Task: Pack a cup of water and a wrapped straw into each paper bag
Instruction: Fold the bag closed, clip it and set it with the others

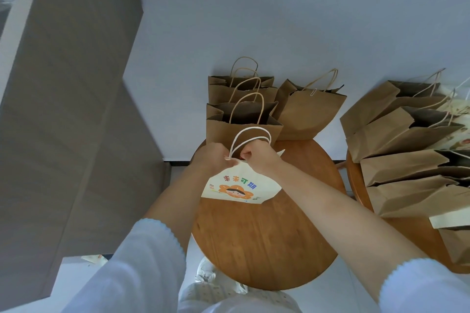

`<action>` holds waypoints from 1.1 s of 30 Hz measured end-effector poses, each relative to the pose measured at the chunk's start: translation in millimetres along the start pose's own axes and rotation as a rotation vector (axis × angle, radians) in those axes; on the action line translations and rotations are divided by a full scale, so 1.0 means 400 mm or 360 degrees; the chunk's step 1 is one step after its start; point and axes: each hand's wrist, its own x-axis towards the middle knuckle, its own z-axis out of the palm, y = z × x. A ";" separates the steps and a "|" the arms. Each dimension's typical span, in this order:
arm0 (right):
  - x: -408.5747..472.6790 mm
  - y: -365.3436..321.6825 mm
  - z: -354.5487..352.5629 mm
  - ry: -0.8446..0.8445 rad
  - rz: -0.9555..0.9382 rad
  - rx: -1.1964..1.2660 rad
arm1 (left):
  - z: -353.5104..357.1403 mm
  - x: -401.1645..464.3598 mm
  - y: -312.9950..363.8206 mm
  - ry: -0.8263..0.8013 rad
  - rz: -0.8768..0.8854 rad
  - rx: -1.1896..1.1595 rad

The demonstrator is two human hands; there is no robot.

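A cream paper bag (pixel 239 187) with a printed cartoon flower and coloured characters stands on a round wooden table (pixel 264 244). My left hand (pixel 211 157) pinches its top edge on the left. My right hand (pixel 256 155) grips the top edge on the right, just under the white cord handles (pixel 250 138). The bag's inside is hidden by my hands. No cup or straw shows in view.
Three brown paper bags (pixel 241 119) stand in a row behind the cream bag, with another brown bag (pixel 310 112) beside them against the white wall. A second wooden table (pixel 361 193) on the right carries several brown bags (pixel 407 170). A grey cabinet (pixel 76 109) stands at left.
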 end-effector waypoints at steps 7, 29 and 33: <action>0.002 -0.003 0.006 0.0006 0.0040 0.0063 | -0.001 0.003 0.001 0.0002 -0.0011 -0.0029; 0.001 -0.018 0.005 -0.0139 0.0058 -0.0250 | -0.003 0.013 0.001 0.0002 -0.0026 -0.0016; -0.027 -0.017 0.028 0.0098 -0.0109 -0.0451 | 0.001 0.015 -0.003 0.0017 -0.0006 0.0011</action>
